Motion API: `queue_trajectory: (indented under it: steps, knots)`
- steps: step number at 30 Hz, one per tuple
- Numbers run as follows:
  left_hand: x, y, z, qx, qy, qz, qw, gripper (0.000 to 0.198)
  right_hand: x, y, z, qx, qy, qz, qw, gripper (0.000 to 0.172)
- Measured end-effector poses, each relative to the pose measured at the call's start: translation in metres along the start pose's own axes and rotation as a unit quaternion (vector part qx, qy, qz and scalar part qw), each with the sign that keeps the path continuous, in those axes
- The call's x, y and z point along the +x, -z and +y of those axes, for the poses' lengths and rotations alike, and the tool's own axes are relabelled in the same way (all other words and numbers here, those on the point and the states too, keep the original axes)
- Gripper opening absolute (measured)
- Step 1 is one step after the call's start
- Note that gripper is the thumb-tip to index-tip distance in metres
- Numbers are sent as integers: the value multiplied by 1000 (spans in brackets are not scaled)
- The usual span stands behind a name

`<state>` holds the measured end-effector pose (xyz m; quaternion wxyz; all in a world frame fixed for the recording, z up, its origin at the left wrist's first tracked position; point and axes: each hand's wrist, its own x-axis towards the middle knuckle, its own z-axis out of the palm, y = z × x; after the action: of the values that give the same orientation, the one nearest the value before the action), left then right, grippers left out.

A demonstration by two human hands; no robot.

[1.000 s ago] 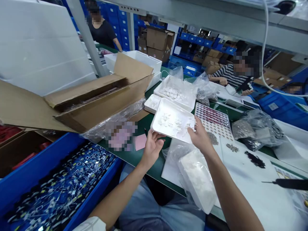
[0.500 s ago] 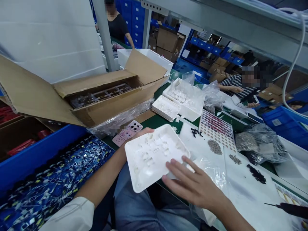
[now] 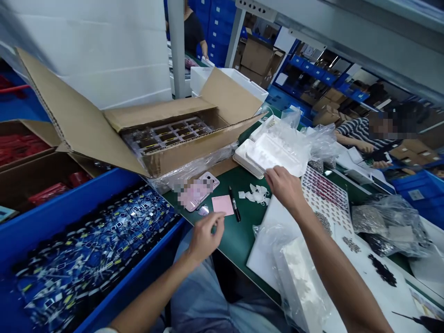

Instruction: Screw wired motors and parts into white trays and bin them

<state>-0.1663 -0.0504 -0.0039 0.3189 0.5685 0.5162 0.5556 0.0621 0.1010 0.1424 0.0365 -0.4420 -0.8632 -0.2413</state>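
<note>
My right hand [image 3: 285, 188] is closed on the near edge of a shallow white tray [image 3: 272, 155]. That tray tilts over another white tray [image 3: 248, 164] and the larger white box behind; its contents are hard to make out. My left hand [image 3: 207, 235] has its fingers curled, with nothing visible in them, just in front of a pink sticky note [image 3: 222, 205]. A black pen [image 3: 234, 204] lies right of the note, then small white pieces [image 3: 256, 194]. Left of the note is a phone in a pink case [image 3: 197, 192].
An open cardboard box [image 3: 194, 152] with dividers stands behind the phone. At left a blue bin [image 3: 138, 282] holds many small parts with wires. A plastic bag [image 3: 282, 259] lies on the white board at right, near piles of small parts [image 3: 381, 270]. Two people sit farther back.
The white tray has moved from above my lap forward and right to the other tray. My left hand has let go and dropped toward the table edge; my right hand has gone forward with the tray.
</note>
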Motion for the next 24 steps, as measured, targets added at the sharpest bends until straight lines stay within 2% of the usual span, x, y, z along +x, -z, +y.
queue_trajectory:
  steps: [2, 4, 7, 9, 16, 21, 24]
  knots:
    - [-17, -7, -10, 67, -84, -7, 994, 22, 31, -27, 6, -2, -29, -40, 999, 34]
    - [-23, -14, -20, 124, -155, -4, 980, 25, 53, -49, 10, 1, -39, -80, 996, 35]
    - [-23, -20, -32, 192, -228, 13, 955, 27, 66, -72, 10, 4, -46, -121, 992, 29]
    - [-22, -22, -35, 224, -254, 27, 940, 29, 67, -81, 8, 6, -55, -132, 990, 32]
    - [-24, -24, -37, 259, -280, 33, 924, 29, 73, -95, -12, 37, -100, -133, 985, 36]
    - [-25, -25, -41, 246, -254, 13, 935, 28, 81, -104, -26, 72, -116, -127, 982, 35]
    - [-24, -23, -42, 232, -221, -7, 947, 28, 84, -97, -27, 104, -111, -132, 979, 41]
